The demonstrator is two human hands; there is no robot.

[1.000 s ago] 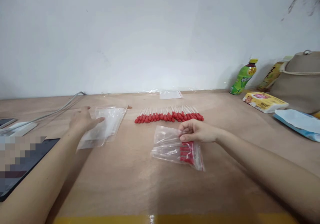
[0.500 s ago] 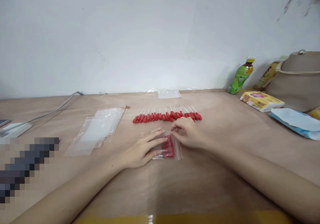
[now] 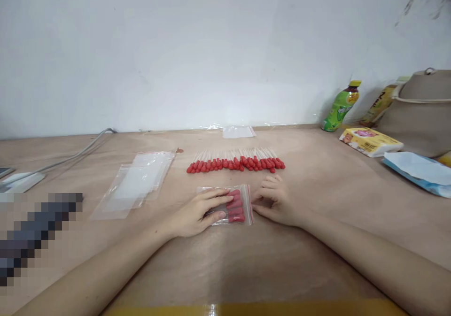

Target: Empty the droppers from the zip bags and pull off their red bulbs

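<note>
A clear zip-lock bag lies flat on the table, its red-lined zip edge facing right. Inside it are several sticks with thick red tips. My left hand rests on the bag's left part with fingers stretched out and spread, covering some of the contents. At the zip edge, my right hand has curled fingers, thumb and index tips close together at the bag's border. Behind both hands runs a row of similar red-tipped sticks, pale ends pointing to the wall.
Flat clear bags overlap at the left. Another small bag lies by the wall. On the right are a green bottle, a yellow tissue pack, a blue-and-white packet and a grey-beige bag. A cable crosses the left side.
My right hand has moved right and nearer to me, from the bag's upper zip corner to the middle of its zip edge. The zip edge now looks straighter. My left hand stays put.
</note>
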